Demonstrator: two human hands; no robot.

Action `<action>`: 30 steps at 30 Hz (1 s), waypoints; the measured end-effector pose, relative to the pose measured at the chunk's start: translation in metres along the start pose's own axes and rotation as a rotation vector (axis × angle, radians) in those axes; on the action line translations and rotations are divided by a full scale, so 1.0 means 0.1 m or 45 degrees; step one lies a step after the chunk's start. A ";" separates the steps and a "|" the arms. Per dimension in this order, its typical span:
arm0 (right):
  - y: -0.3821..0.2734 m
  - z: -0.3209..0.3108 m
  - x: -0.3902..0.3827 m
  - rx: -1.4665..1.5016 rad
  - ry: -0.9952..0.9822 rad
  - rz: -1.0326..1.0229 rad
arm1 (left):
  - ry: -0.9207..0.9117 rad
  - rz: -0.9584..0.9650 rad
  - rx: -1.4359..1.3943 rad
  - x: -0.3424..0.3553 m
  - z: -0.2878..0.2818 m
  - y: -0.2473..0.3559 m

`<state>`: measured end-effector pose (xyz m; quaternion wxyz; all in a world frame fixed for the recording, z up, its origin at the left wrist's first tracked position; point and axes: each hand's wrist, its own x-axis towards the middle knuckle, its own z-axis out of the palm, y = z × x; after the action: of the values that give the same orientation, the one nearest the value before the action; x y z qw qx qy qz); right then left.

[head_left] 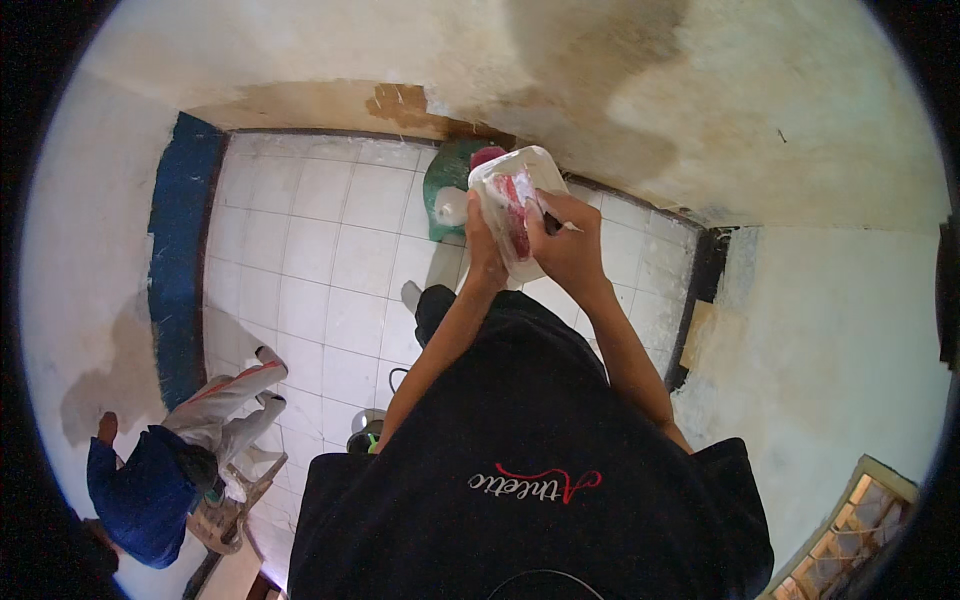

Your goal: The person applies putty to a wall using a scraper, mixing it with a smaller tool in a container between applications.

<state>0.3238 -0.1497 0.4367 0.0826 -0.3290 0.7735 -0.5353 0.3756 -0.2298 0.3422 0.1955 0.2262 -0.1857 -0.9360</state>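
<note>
My left hand [483,247] is closed round the near left side of a white plastic paint tray [541,160], with its thumb along the rim. My right hand [568,243] is over the tray's right side, its fingers closed on the paint roller. The roller's red sleeve [517,222], streaked with white paint, lies inside the tray. A short pale end pokes out by my right fingers; the rest of the handle is hidden by my hand.
Behind the tray a green sack [440,177] lies on white floor tiles by the patchy wall. To the left, another person in a blue top [140,497] is beside a wooden chair [238,512]. A bucket [362,440] stands near my left arm. A window [850,530] is lower right.
</note>
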 end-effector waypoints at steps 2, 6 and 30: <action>0.01 0.02 -0.01 -0.046 0.012 -0.130 | 0.004 0.032 0.026 -0.01 0.02 0.02; -0.04 -0.05 0.04 -0.104 0.072 -0.165 | -0.004 0.028 0.045 -0.06 0.19 0.10; 0.08 0.01 0.02 -0.161 -0.036 -0.153 | 0.084 0.005 0.140 0.06 -0.08 -0.06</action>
<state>0.3194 -0.1503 0.4295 0.0404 -0.3870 0.7833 -0.4848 0.3727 -0.2292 0.3310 0.1906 0.2668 -0.2309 -0.9161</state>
